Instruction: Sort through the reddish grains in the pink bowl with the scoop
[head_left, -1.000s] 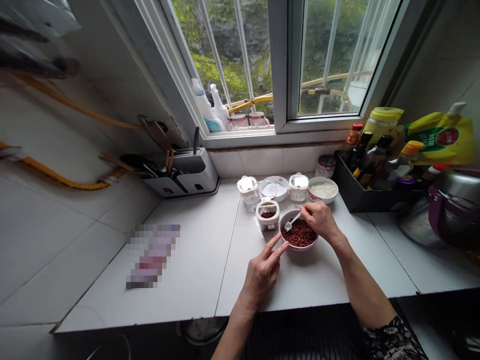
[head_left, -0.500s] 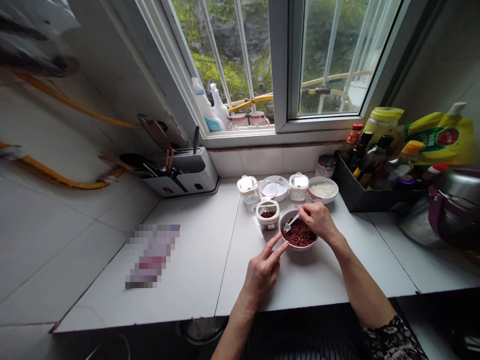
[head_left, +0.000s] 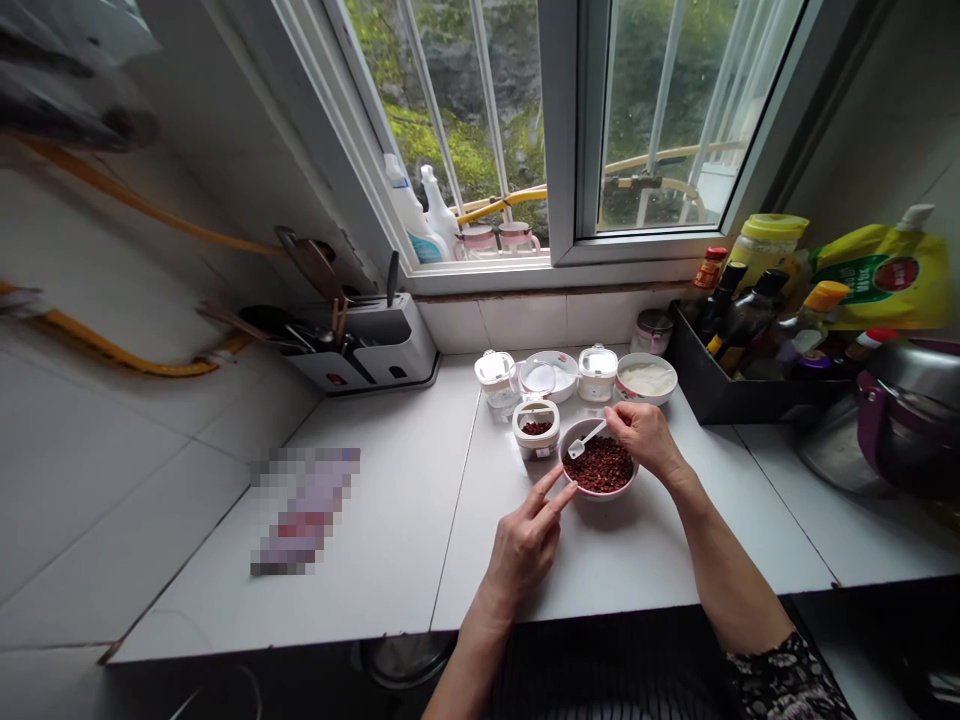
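The right hand [head_left: 645,440] has its fingers [head_left: 616,412] clamped on a small white spoon [head_left: 586,440], above a pink bowl [head_left: 600,493] of dark red peppercorns [head_left: 598,465] on the desk [head_left: 637,560]. The left hand [head_left: 521,545] sits just beside the bowl, fingers apart.

Behind the right hand [head_left: 643,440] the end of the white spoon [head_left: 586,440] over the pink bowl [head_left: 600,494] is hidden; left of that bowl a flat packet [head_left: 306,510] is pixelated past reading, and to its right a steel pot [head_left: 911,415] is cut off by the picture's edge.

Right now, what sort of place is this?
Probably a home kitchen: a utensil caddy, a dark tray of bottled condiments and a steel pot stand along a white counter.
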